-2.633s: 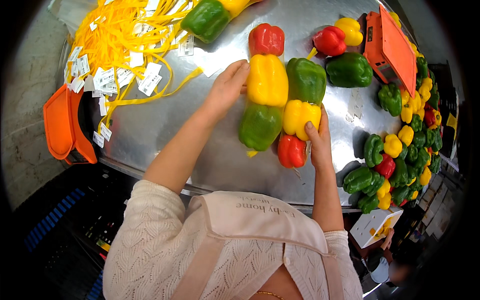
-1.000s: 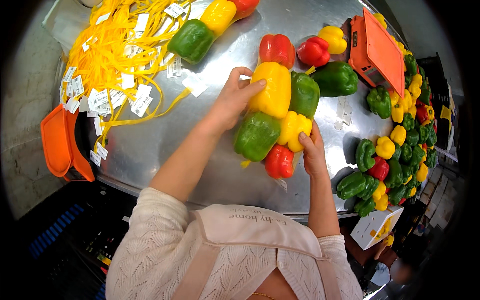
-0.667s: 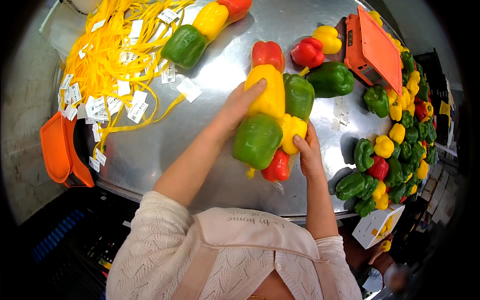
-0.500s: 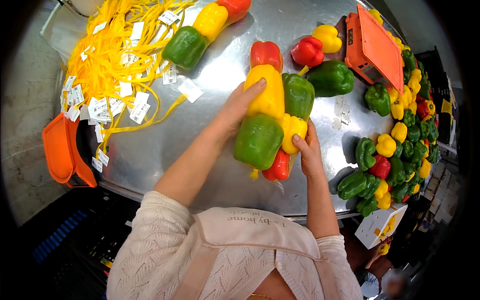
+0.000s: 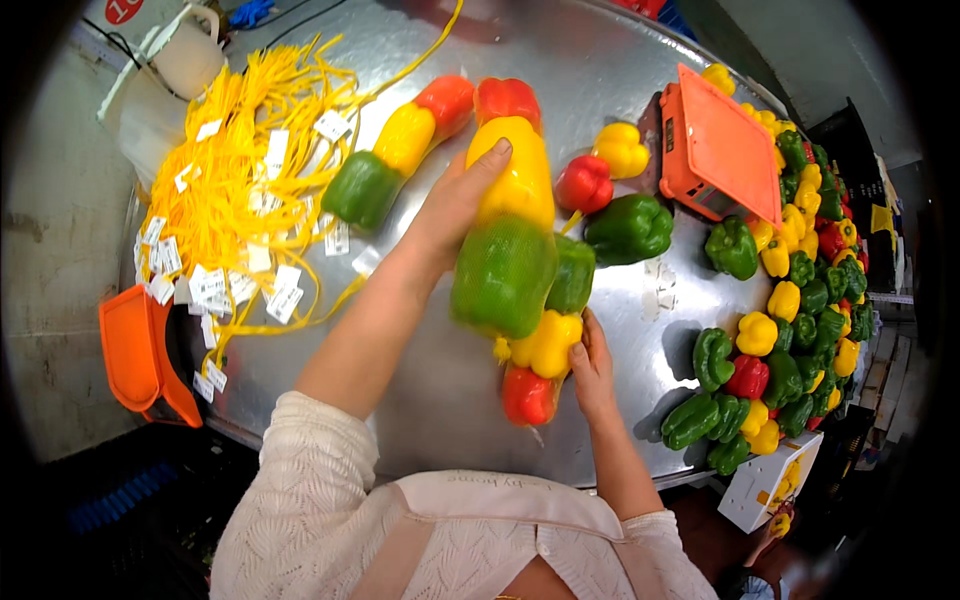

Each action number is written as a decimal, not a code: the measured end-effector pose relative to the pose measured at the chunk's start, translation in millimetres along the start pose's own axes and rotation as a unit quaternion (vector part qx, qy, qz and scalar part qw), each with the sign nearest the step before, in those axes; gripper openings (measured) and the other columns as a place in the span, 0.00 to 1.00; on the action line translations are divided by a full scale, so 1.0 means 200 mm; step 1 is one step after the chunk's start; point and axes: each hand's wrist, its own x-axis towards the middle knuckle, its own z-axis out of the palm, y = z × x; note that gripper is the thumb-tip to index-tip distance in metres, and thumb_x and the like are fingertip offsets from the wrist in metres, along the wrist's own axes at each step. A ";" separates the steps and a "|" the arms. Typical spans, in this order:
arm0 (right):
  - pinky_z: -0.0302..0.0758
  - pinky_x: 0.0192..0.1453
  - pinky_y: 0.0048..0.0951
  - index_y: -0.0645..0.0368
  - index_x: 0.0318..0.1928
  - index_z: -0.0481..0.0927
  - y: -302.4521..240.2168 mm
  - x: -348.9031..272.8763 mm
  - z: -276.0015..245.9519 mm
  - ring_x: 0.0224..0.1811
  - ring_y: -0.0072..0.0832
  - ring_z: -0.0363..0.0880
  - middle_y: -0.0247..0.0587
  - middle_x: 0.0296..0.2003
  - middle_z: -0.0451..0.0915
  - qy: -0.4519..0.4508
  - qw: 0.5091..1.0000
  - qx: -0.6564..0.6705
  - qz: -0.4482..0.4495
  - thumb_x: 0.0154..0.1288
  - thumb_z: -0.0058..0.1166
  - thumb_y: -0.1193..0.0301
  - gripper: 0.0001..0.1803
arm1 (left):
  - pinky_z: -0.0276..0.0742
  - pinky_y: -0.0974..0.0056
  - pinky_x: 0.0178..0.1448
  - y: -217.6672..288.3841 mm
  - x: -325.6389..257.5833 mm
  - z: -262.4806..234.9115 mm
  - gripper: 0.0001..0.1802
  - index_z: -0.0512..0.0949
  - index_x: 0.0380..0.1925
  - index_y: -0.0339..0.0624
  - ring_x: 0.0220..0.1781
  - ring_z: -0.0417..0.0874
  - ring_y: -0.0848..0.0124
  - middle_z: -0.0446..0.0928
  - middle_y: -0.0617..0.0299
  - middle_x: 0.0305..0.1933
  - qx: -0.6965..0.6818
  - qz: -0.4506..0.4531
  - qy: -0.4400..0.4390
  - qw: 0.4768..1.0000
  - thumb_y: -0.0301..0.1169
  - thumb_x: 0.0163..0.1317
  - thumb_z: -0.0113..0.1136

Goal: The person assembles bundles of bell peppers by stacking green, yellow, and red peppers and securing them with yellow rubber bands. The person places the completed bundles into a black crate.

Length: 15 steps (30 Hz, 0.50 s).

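Note:
My left hand (image 5: 452,208) is wrapped round a long netted pack of bell peppers (image 5: 520,175), its thumb on the yellow one. Red sits at the far end of that pack, green at the near end, where the yellow net ends in a knot. Partly underneath, a second netted pack (image 5: 548,343) holds green, yellow and red peppers, red nearest me. My right hand (image 5: 592,375) grips this one from its right side, thumb by the yellow pepper. Both packs are held above the metal table (image 5: 420,430). Another netted pack (image 5: 403,138) lies beyond my left hand.
Yellow net strips with white tags (image 5: 260,180) heap at the left, near an orange scale (image 5: 135,350). Loose red, yellow and green peppers (image 5: 630,230) lie by an orange-topped scale (image 5: 722,150). A large pepper pile (image 5: 800,300) lines the right; a white box (image 5: 765,485) stands below.
My right hand has brought its pack lower and nearer me, so it sticks out past the left pack. The view has shifted, showing more of the table's far side.

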 end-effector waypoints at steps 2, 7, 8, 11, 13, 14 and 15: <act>0.71 0.63 0.32 0.66 0.69 0.64 0.01 -0.01 -0.06 0.56 0.31 0.75 0.47 0.55 0.75 0.058 0.990 -0.121 -0.031 0.69 0.57 0.68 0.32 | 0.79 0.62 0.51 0.04 0.13 0.02 0.28 0.70 0.59 0.38 0.47 0.82 0.68 0.78 0.59 0.48 0.014 0.031 -0.017 0.999 0.49 0.72 0.55; 0.74 0.46 0.36 0.62 0.53 0.77 0.04 0.07 -0.21 0.38 0.36 0.76 0.42 0.36 0.77 0.153 0.887 -0.412 -0.141 0.63 0.58 0.74 0.17 | 0.80 0.61 0.48 0.08 0.52 0.03 0.30 0.71 0.56 0.35 0.46 0.82 0.68 0.79 0.56 0.47 0.061 0.043 -0.019 0.997 0.50 0.69 0.60; 0.73 0.45 0.38 0.62 0.51 0.78 0.05 0.10 -0.23 0.37 0.38 0.76 0.41 0.34 0.76 0.157 0.861 -0.458 -0.154 0.62 0.59 0.74 0.16 | 0.81 0.61 0.47 0.08 0.59 0.04 0.30 0.72 0.56 0.34 0.46 0.83 0.68 0.79 0.56 0.47 0.065 0.049 -0.011 0.997 0.50 0.68 0.61; 0.71 0.42 0.40 0.57 0.43 0.79 0.08 0.13 -0.24 0.35 0.40 0.74 0.39 0.31 0.75 0.158 0.820 -0.502 -0.226 0.57 0.62 0.74 0.12 | 0.81 0.61 0.44 0.05 0.78 0.05 0.31 0.73 0.54 0.32 0.43 0.84 0.67 0.79 0.54 0.46 0.093 0.074 0.037 0.992 0.50 0.66 0.63; 0.71 0.43 0.39 0.56 0.42 0.79 0.09 0.13 -0.24 0.36 0.39 0.75 0.37 0.31 0.76 0.161 0.817 -0.501 -0.236 0.56 0.62 0.74 0.12 | 0.81 0.62 0.42 0.04 0.90 0.05 0.30 0.74 0.52 0.32 0.41 0.85 0.67 0.80 0.54 0.44 0.100 0.078 0.022 0.992 0.50 0.66 0.63; 0.71 0.43 0.40 0.56 0.42 0.79 0.10 0.13 -0.25 0.36 0.39 0.75 0.37 0.31 0.76 0.161 0.817 -0.504 -0.229 0.56 0.62 0.75 0.12 | 0.81 0.62 0.42 0.03 0.96 0.05 0.30 0.74 0.51 0.31 0.40 0.85 0.67 0.80 0.54 0.44 0.099 0.080 0.016 0.992 0.50 0.66 0.64; 0.71 0.43 0.40 0.56 0.41 0.78 0.10 0.12 -0.25 0.36 0.39 0.75 0.37 0.31 0.76 0.162 0.819 -0.502 -0.226 0.56 0.62 0.75 0.12 | 0.81 0.61 0.42 0.02 1.02 0.05 0.30 0.75 0.50 0.31 0.40 0.85 0.67 0.81 0.54 0.43 0.105 0.086 0.023 0.990 0.50 0.65 0.64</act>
